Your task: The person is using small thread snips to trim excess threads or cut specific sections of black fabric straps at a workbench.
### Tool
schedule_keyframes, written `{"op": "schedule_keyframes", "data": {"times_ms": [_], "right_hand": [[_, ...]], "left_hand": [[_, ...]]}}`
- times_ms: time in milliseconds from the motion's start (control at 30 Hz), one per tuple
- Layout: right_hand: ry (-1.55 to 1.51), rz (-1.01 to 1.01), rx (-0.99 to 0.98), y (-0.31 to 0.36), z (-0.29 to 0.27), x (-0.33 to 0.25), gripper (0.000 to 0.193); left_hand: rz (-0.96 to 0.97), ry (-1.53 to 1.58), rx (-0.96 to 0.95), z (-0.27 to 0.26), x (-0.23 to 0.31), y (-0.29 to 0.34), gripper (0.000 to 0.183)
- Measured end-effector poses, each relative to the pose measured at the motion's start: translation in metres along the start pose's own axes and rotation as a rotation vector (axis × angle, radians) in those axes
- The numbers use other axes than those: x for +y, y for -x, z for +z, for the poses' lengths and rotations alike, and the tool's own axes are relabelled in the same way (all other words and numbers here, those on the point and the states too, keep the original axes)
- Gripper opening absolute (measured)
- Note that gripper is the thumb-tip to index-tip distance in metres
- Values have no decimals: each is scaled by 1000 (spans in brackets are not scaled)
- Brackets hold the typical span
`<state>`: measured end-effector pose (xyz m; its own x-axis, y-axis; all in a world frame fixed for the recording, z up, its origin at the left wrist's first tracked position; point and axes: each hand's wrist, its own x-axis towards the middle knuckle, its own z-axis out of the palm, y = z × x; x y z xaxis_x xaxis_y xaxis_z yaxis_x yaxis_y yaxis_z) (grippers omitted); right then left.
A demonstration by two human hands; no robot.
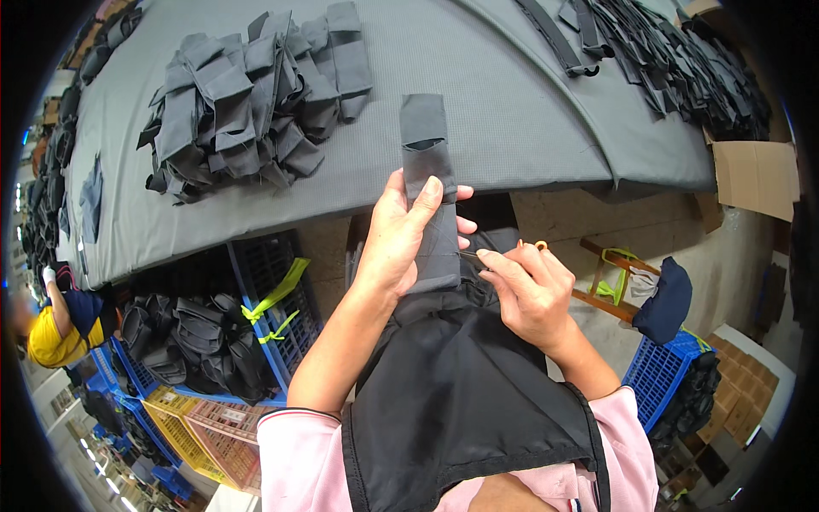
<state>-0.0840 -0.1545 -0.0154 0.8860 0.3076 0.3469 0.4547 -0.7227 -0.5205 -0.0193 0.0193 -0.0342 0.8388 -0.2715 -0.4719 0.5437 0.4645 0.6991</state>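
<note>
My left hand (401, 230) grips a dark grey fabric strip (426, 171) from below, thumb pressed on its face and fingers showing past its right edge. A slit-like opening crosses the upper part of the strip. At the strip's lower right edge, my right hand (533, 290) is closed round small scissors (541, 246). Their orange handle shows above the knuckles, and a thin dark tip points toward the strip. Most of the scissors is hidden by the fingers. Loose threads show along the fabric's edge.
A grey cloth-covered table (384, 145) spans ahead, with a heap of similar strips (230, 102) at left. More dark straps (665, 68) lie far right. Blue crates (273, 290) with black items stand left, a wooden stool (606, 282) right. Another person (64, 328) is far left.
</note>
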Motion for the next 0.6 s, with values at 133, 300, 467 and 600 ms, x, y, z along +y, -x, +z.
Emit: {"op": "schedule_keyframes", "data": {"times_ms": [133,300,467,600], "right_hand": [[-80,37,78,5,-2,3,34],[-64,75,-36,-2,-4,-2,33],[-40,-32,45,4,-1,5,34],[-42,37,-17,4,-5,0,34]], "left_hand": [[-7,-28,7,2,1,1,40],[2,-14,-9,1,-1,2,36],[-16,-7,-2,2,2,4,36],[-9,-21,-11,2,3,4,37]]}}
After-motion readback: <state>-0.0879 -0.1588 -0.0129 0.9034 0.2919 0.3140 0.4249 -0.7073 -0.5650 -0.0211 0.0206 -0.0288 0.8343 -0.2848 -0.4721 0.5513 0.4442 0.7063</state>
